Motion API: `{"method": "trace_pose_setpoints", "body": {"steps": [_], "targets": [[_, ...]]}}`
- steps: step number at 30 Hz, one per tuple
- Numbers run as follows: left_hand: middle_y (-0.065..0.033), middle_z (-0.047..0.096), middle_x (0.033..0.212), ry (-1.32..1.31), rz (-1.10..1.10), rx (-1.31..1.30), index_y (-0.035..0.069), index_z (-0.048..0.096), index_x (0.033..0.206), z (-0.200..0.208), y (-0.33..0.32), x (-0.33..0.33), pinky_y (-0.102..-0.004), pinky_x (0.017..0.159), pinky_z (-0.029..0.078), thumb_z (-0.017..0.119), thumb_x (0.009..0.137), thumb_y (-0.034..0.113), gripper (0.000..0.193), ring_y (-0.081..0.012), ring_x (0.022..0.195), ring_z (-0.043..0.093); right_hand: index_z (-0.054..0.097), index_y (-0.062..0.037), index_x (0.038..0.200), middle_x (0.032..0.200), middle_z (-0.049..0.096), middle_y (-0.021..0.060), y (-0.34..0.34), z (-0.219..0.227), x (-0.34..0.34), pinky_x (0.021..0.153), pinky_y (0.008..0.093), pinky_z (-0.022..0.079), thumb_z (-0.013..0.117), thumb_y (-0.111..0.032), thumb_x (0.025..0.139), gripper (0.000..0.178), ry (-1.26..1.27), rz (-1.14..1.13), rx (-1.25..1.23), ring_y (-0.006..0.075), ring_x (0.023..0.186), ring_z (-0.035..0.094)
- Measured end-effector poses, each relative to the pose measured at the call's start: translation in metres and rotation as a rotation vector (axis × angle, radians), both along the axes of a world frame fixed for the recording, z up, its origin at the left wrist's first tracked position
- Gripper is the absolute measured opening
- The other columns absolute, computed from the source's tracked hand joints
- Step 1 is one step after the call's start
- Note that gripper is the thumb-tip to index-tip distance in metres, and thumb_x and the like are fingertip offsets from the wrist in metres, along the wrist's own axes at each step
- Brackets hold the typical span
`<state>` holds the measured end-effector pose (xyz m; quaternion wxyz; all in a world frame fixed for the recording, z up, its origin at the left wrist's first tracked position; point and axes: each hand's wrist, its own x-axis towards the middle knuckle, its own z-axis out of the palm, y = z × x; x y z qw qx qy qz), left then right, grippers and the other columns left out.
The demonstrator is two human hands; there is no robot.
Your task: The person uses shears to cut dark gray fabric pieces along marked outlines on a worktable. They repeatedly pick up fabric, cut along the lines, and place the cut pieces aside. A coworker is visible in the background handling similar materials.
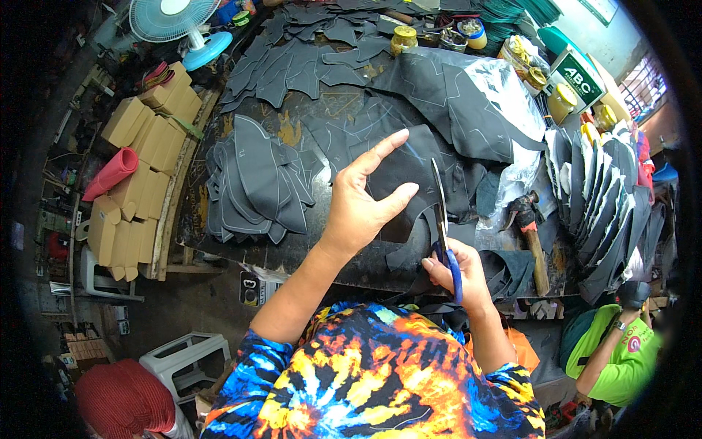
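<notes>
"As the head view looks down on the workbench, where are the blue-handled scissors?"

"In the right hand, thumb and fingers closed around the handles; the blades point toward the bench's far side, beside a dark leather-like sheet. Whether they bite into it, I can't tell."

"And the left hand?"

"Thumb and fingers spread apart over that sheet; the fingers overlap, so some are hidden, and contact is unclear."

"What lies around them?"

"Stacked cut pieces to the left, a wooden-handled hammer to the right, its dark head hard to make out. Clear plastic is partly covered by a pale-lined sheet. The table fan is cut off above, and a ribbed red shape at lower left is too partial to name."
</notes>
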<state>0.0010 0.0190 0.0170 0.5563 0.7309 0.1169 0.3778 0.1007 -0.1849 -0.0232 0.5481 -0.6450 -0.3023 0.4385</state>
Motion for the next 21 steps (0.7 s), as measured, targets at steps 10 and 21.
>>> {"method": "trace_pose_setpoints", "body": {"steps": [10,21], "targets": [[-0.0086,0.056,0.136,-0.021,-0.018,0.044,-0.002,0.043,0.144,-0.011,-0.012,0.0,-0.0307,0.111,0.036,0.077,0.077,0.0,0.076,-0.0172,0.127,0.051,0.055,-0.0092,0.08,0.068,0.047,-0.0099,0.01,-0.004,0.001,0.055,0.0189,0.033,0.075,-0.015,0.087,0.021,-0.042,-0.057,0.054,0.0008,0.061,0.04],[-0.009,0.052,0.141,0.153,-0.29,-0.061,0.0,0.047,0.143,0.01,0.027,-0.018,-0.0309,0.112,0.034,0.077,0.074,0.0,0.075,-0.017,0.13,0.048,0.055,-0.0048,0.094,0.083,0.054,0.0022,-0.011,0.008,0.032,0.072,0.0281,0.043,0.075,-0.039,0.085,0.041,0.05,0.467,0.143,0.0124,0.078,0.05]]}}
